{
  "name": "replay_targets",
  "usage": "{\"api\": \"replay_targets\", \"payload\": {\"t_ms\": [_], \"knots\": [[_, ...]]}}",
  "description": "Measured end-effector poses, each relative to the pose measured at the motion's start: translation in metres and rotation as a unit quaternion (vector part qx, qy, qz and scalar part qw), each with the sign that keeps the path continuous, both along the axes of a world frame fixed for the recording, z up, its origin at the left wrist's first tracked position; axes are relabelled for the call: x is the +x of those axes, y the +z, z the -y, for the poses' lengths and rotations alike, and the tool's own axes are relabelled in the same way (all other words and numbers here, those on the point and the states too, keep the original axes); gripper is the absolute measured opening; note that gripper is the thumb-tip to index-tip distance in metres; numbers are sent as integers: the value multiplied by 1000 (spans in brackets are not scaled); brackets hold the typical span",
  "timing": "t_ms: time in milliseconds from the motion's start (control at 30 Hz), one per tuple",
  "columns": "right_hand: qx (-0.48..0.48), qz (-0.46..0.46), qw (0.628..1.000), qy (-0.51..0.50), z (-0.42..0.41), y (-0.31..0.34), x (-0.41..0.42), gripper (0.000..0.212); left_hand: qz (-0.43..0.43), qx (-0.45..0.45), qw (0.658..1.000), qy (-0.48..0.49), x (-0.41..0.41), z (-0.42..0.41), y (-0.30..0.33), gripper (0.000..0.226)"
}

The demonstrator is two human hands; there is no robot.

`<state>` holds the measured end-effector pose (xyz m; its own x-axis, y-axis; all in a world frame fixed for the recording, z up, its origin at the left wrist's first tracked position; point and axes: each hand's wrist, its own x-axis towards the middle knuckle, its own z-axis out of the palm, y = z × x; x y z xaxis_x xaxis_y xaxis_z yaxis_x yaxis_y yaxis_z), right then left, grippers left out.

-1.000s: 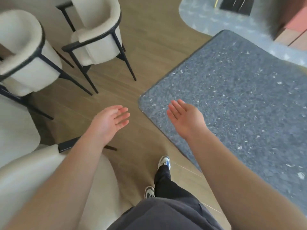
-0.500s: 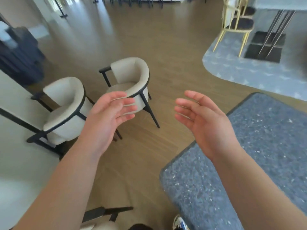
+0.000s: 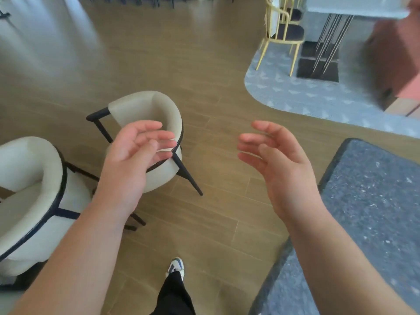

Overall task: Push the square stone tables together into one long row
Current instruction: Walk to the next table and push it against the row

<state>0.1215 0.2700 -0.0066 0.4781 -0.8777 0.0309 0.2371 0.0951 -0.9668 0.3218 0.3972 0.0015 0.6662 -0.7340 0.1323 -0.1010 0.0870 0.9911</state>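
Two hands: raised in front of the body, palms turned toward each other, nothing held.
Left hand (image 3: 134,155): fingers loosely curled and spread, empty, seen in front of the nearer cream chair's back; cannot tell whether touching it.
Right hand (image 3: 279,162): fingers apart and slightly bent, empty, above the wooden floor, near the table's left edge but not on it.
Stone table (image 3: 372,223): dark grey speckled top with a rounded corner, filling the lower right, its edge running down beside the right forearm.
Cream chair (image 3: 145,110): curved back, black frame and legs, standing on the floor left of centre.
Second cream chair (image 3: 27,178): same kind, at the left edge, just beside the first.
Wooden floor (image 3: 204,76): brown planks across the middle.
Grey patterned floor area (image 3: 295,92): upper right, with a gold-framed chair (image 3: 281,30) on it.
Shoe (image 3: 176,267): white and blue, bottom centre, below a black trouser leg.
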Motion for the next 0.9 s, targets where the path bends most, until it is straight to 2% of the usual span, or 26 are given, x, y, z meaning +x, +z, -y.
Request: {"api": "replay_targets", "payload": {"t_ms": [167,333,633,900], "knots": [[9,-26,995,-96,33,-7,92,40,-31,17,996,-83,105,65,-6,28],[-16,-60,987,-148,64,18,123,38,-57,-6,984,-169,148,128,4,30],[-38,-94,960,-262,145,29,76,38,-80,-16,941,-329,113,276,-7,30],[-33,-48,942,-331,303,21,-2,40,-65,-9,923,-379,45,467,1,30]]}}
